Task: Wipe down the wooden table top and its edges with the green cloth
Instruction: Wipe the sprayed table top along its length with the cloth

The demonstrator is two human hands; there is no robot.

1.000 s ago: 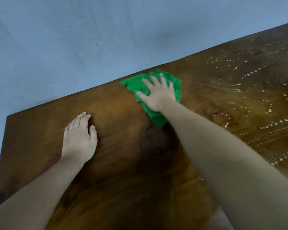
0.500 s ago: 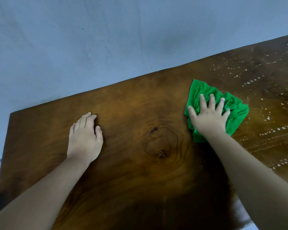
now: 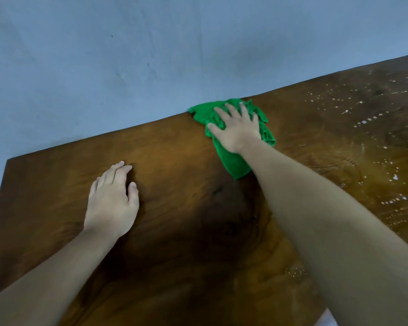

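Droplets speckle wooden table right; blue wall behind.

Plain blue-grey wall; white droplets

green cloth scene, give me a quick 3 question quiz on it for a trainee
1. True or false: the green cloth lies at the table's far edge, by the wall.
2. Which hand presses on the cloth? A) left hand B) right hand C) both
3. Fill in: the white droplets sit on the wooden table top to the ____ of the cloth.

Key: 1 true; 2 B, with the left hand flat on bare wood; 3 right.
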